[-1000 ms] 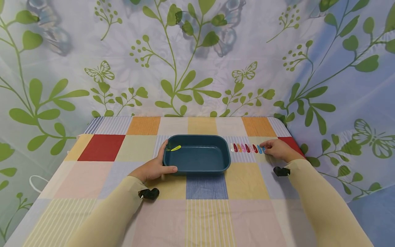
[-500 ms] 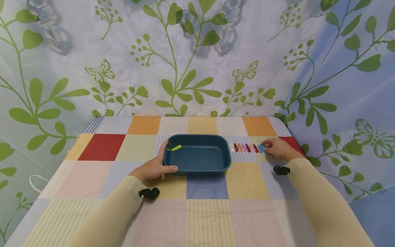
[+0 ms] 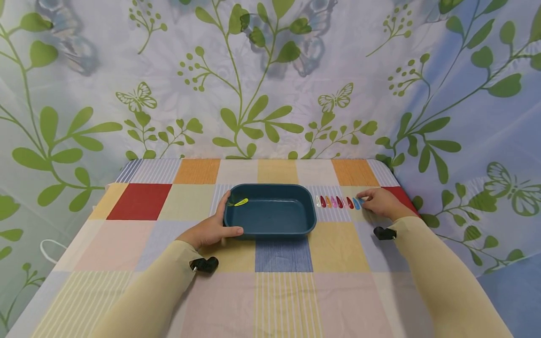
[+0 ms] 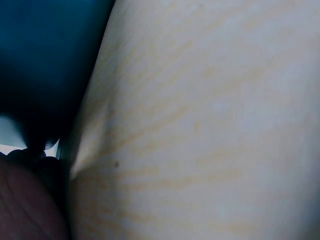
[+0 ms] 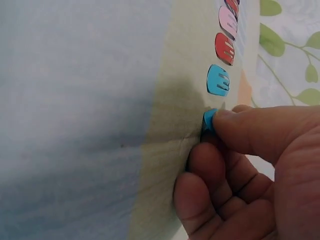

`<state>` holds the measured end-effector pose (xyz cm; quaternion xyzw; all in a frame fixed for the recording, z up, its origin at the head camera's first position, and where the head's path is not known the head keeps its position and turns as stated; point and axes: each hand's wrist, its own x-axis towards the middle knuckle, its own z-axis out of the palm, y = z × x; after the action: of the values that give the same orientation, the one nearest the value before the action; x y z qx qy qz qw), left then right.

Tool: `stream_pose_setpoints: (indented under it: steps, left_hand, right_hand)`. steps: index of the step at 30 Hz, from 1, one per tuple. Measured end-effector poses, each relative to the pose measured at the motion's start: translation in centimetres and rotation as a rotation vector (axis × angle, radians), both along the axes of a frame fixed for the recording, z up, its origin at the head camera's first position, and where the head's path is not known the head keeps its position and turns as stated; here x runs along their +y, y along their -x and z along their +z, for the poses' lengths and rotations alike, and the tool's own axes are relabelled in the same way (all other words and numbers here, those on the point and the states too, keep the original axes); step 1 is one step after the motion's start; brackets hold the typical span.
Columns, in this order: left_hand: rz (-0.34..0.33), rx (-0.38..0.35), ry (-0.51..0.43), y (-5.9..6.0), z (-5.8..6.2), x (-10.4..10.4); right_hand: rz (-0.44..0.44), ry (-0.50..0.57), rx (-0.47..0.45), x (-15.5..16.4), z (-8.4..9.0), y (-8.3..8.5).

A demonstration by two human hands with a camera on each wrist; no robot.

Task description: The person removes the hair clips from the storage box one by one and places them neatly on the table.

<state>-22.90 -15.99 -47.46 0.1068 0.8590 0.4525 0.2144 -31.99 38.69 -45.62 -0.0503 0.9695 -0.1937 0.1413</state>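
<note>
In the head view, my left hand [image 3: 209,229] grips the left end of a dark blue plastic tray [image 3: 270,234], fingers along its side and thumb at the front rim. A yellow-green snap hair clip [image 3: 241,202] lies inside the tray, at its left. Off to the right, my right hand [image 3: 380,203] pinches a blue hair clip [image 5: 209,120] between thumb and finger, low at the cloth; the fingers hide much of it. Beside it lies another blue hair clip [image 5: 218,80], the end of a row with a red hair clip [image 5: 224,48] and a pink hair clip [image 5: 228,22].
The row of several hair clips, including a dark red one [image 3: 323,202], runs from the tray's right side toward my right hand. A patchwork tablecloth [image 3: 287,300] covers the table. Leaf-patterned curtains [image 3: 270,94] stand behind and at both sides. A white cable [image 3: 47,251] loops at the left edge.
My right hand stays at the row's right end, its fingertips shifting only slightly at the blue hair clip. The left hand and the tray have not moved.
</note>
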Motion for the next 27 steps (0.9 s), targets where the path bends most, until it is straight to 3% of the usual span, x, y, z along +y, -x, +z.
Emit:
stream_pose_setpoints:
  steps: [11,27]
  left_hand:
    - [0.007,-0.014,-0.009,-0.08,0.21,-0.04]
    - [-0.005,-0.006,-0.024,-0.07,0.13,-0.11]
  right_hand:
    - [0.033,-0.045,0.042,-0.17,-0.02,-0.17]
    - [-0.007,-0.009,-0.013,0.48,-0.2,-0.25]
